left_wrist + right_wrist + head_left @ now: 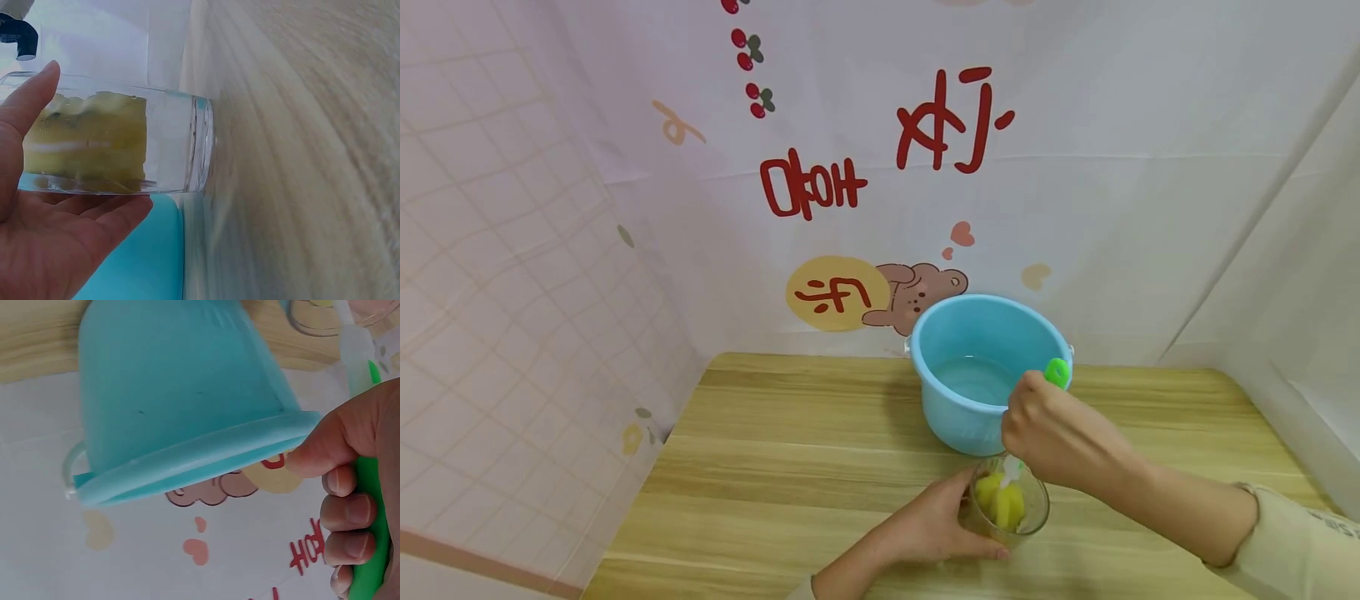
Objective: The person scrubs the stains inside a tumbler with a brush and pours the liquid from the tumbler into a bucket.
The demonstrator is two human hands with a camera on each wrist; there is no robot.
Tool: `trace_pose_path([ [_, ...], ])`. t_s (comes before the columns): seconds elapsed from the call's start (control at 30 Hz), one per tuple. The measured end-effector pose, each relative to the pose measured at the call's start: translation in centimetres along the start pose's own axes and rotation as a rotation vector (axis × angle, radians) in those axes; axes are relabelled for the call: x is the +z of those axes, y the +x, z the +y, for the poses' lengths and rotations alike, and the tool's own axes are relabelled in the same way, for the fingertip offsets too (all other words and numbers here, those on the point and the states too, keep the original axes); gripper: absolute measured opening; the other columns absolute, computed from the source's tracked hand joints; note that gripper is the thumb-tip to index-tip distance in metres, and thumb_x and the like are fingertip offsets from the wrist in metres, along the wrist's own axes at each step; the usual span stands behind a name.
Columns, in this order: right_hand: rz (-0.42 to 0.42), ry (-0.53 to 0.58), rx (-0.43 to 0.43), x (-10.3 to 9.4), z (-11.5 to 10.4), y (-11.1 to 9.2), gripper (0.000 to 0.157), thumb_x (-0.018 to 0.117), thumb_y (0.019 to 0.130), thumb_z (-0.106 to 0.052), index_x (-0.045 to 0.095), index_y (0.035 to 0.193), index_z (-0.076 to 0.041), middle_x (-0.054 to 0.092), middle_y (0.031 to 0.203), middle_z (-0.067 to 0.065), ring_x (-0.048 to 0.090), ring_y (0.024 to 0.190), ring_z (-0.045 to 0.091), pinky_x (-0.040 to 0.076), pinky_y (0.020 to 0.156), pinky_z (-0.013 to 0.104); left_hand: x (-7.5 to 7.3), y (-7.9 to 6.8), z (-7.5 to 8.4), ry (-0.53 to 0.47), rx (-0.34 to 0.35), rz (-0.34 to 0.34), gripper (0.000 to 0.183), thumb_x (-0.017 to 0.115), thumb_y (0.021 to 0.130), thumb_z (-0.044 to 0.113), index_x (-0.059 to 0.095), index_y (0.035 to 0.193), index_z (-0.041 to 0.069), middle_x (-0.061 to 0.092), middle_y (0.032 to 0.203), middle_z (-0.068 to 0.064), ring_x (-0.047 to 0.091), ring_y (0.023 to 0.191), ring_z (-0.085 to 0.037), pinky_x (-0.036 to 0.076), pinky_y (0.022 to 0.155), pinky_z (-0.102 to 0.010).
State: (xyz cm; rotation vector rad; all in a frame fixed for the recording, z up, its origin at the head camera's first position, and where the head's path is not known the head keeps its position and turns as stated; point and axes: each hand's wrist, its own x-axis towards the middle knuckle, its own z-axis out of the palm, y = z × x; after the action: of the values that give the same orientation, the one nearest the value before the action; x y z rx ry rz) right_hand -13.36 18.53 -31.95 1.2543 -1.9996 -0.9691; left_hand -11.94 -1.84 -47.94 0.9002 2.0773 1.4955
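My right hand grips the green handle of a sponge cup brush, its fingers wrapped round it. A white neck joins that handle to a ridged yellow sponge head, which sits down inside a clear drinking glass. Thumb on one side and fingers on the other, my left hand holds the glass. In the left wrist view the sponge fills the glass's upper part, short of the base. The base is at the tabletop; whether it touches, I cannot tell.
Just behind the glass stands a light blue bucket with some water in it, close to the right hand. The wood-grain table meets a white printed backdrop at the back. A pale checked sheet hangs at the left.
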Motion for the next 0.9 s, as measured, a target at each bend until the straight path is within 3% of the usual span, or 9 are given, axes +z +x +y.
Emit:
trace_pose_path([
  [0.13, 0.016, 0.091, 0.046, 1.0, 0.6, -0.7, 0.037, 0.059, 0.066, -0.005, 0.025, 0.057, -0.015, 0.021, 0.055, 0.000, 0.023, 0.054, 0.017, 0.027, 0.061, 0.033, 0.0, 0.0, 0.0, 0.005, 0.009, 0.002, 0.082, 0.089, 0.087, 0.032, 0.042, 0.154, 0.025, 0.054, 0.140, 0.018, 0.052, 0.128, 0.001, 0.046, 0.106, -0.023],
  [0.3, 0.039, 0.171, 0.096, 1.8, 1.0, -1.7, 0.025, 0.035, 0.071, 0.000, 0.023, 0.058, -0.017, 0.020, 0.055, -0.002, 0.023, 0.052, 0.016, 0.027, 0.060, 0.032, 0.1, -0.1, 0.0, 0.008, -0.003, 0.004, 0.083, 0.090, 0.086, 0.033, 0.042, 0.153, 0.027, 0.056, 0.137, 0.018, 0.053, 0.126, 0.000, 0.046, 0.106, -0.024],
  [0.43, 0.055, 0.225, 0.120, 2.0, 1.1, -2.4, 0.027, 0.022, 0.076, 0.003, 0.023, 0.058, -0.018, 0.019, 0.056, -0.003, 0.020, 0.054, 0.015, 0.027, 0.060, 0.031, 0.1, -0.2, 0.1, -0.005, -0.011, 0.002, 0.082, 0.090, 0.086, 0.032, 0.042, 0.152, 0.029, 0.057, 0.135, 0.019, 0.054, 0.125, 0.000, 0.046, 0.106, -0.024],
  [0.7, 0.150, 0.223, 0.162, 1.8, 0.8, -4.1, 0.033, 0.018, 0.085, 0.005, 0.019, 0.060, -0.016, 0.015, 0.059, -0.003, 0.018, 0.054, 0.014, 0.024, 0.058, 0.030, 0.1, -0.2, 0.2, -0.009, -0.025, 0.001, 0.079, 0.090, 0.086, 0.031, 0.044, 0.150, 0.026, 0.057, 0.135, 0.018, 0.055, 0.124, 0.000, 0.047, 0.104, -0.023],
  [0.9, 0.172, 0.225, 0.180, 1.0, 0.5, -4.9, 0.034, 0.017, 0.088, 0.007, 0.020, 0.061, -0.013, 0.016, 0.058, -0.001, 0.017, 0.053, 0.014, 0.023, 0.057, 0.031, 0.0, -0.2, 0.2, -0.018, -0.039, -0.010, 0.078, 0.089, 0.087, 0.031, 0.044, 0.150, 0.024, 0.056, 0.138, 0.018, 0.053, 0.127, 0.000, 0.047, 0.105, -0.024],
])
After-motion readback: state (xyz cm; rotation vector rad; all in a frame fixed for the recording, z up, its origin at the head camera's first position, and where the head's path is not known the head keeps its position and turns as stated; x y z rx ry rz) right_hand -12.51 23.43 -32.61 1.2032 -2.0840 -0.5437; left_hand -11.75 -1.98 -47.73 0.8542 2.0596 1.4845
